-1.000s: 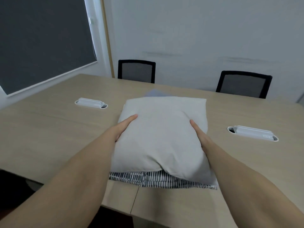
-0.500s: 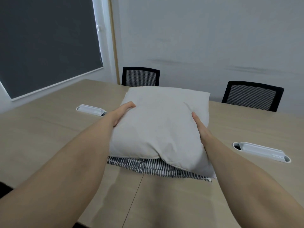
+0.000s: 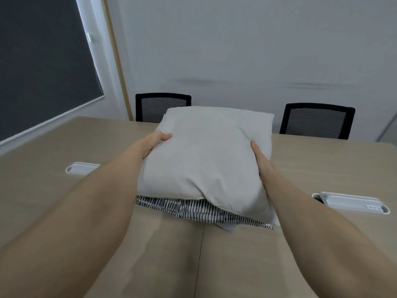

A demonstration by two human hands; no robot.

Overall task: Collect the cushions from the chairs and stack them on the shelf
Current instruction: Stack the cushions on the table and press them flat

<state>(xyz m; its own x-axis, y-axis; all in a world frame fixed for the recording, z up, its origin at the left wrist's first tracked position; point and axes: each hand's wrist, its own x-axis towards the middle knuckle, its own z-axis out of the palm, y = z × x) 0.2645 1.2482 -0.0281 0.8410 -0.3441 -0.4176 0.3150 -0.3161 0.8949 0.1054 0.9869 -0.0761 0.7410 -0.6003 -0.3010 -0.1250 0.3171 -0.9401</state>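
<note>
We had both hands on a small stack of cushions held above the near half of the table (image 3: 64, 190), roughly over its centre seam. Our left hand (image 3: 154, 139) clasped the left side of the plain grey cushion (image 3: 206, 160), thumb lying on top and the other fingers hidden beneath; our right hand (image 3: 261, 160) pressed flat against the right side, thumb up, the rest likewise out of sight. Under the grey one a striped cushion (image 3: 193, 208) showed only along its near edge, and a pale corner of something more poked out below that; we could not tell what it was. Whether the stack was clear of the table or brushing it we could not say for certain.

The shelf was not in view, so we judged the carry was only beginning. The main risk lay in the grip: we were squeezing the top cushion from the sides, and how well the lower ones were supported could not be seen. The striped cushion sagged and stuck out toward us on the right, so a tilt that way could have let it slide free and drop at the near edge. Soft filling gives under pressure, so a loose squeeze might have let the whole stack buckle. The two grey cable boxes (image 3: 352, 203) set in the table, one to each side, and the black mesh chairs (image 3: 315, 120) at the far edge were things a trailing corner could catch on as we turned away.
</note>
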